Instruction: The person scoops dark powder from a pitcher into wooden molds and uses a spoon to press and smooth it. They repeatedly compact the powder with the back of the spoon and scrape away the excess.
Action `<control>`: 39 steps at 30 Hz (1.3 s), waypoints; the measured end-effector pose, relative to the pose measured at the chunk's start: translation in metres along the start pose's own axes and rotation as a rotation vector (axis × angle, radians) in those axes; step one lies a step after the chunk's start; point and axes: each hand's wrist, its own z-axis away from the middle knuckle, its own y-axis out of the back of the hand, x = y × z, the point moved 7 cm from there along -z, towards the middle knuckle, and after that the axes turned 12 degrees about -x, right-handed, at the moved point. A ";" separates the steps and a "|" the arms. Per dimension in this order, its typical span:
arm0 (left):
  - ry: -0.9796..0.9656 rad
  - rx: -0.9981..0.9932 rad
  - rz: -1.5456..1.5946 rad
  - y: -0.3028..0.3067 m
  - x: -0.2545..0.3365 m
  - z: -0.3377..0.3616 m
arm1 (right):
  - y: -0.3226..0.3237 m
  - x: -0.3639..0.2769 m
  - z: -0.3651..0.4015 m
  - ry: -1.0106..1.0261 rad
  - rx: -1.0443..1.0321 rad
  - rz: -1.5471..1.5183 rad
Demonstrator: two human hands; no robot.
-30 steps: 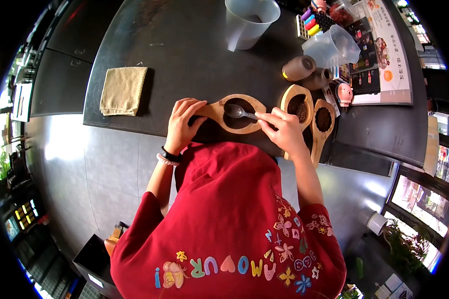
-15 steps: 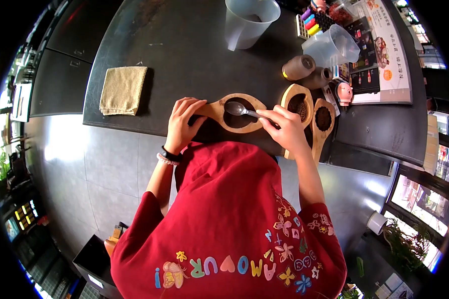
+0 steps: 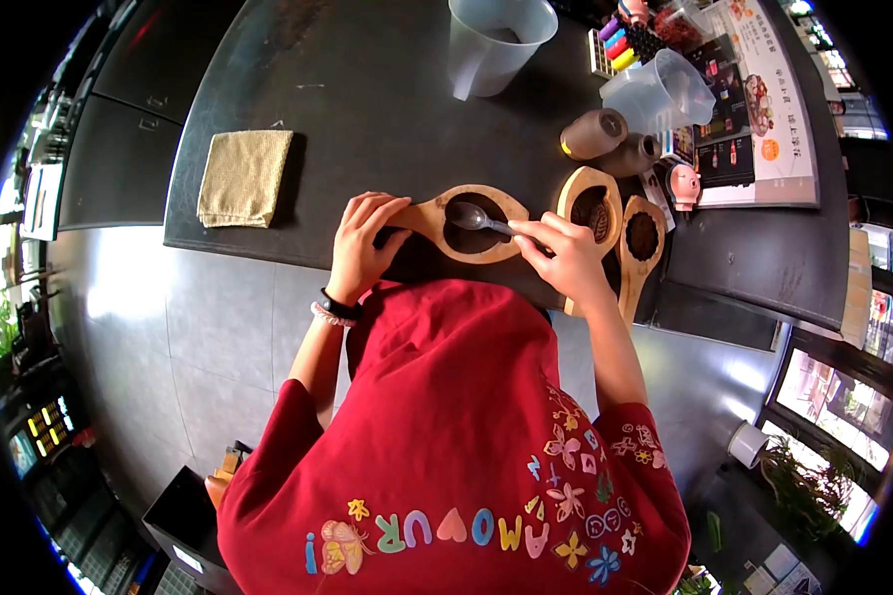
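Observation:
A wooden mold (image 3: 509, 206) with a dark round hollow lies near the table's front edge, its handle toward the left. My left hand (image 3: 363, 243) grips that handle, thumb below and fingers over the top. In my right hand (image 3: 571, 256) is a spoon (image 3: 474, 218), pinched by its dark handle; the bowl rests in or just over the hollow, contact hard to tell. Right of my right hand sit a second wooden mold (image 3: 611, 188) with a patterned hollow and a third wooden mold (image 3: 659, 220) with dark filling or a dark hollow.
A folded tan cloth (image 3: 244, 178) lies at the left. A large clear pitcher (image 3: 496, 50) stands at the back, and a smaller clear pitcher (image 3: 655, 94) at the right. Near it are two brown jars (image 3: 593, 135), a pink pig figurine (image 3: 684, 185) and a printed menu sheet (image 3: 789, 129).
Hardly anything differs. The spoon's bowl and my right hand have shifted very slightly; my left hand keeps its place on the mold handle.

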 end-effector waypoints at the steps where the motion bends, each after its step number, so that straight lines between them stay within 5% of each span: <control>1: 0.002 -0.003 0.008 0.000 0.001 -0.001 | 0.001 0.000 0.002 -0.008 0.003 -0.034; 16: 0.007 -0.008 0.010 0.001 0.002 -0.001 | 0.003 -0.002 0.002 0.056 0.023 0.048; 26: 0.001 -0.002 0.007 0.002 0.003 0.000 | 0.010 0.015 0.023 -0.039 -0.014 -0.309; 32: 0.003 -0.005 0.006 0.000 0.002 0.000 | -0.013 0.043 0.033 -0.321 -0.167 -0.462; 39: -0.004 -0.001 0.004 0.001 0.002 0.000 | 0.003 0.017 0.027 -0.086 -0.085 -0.280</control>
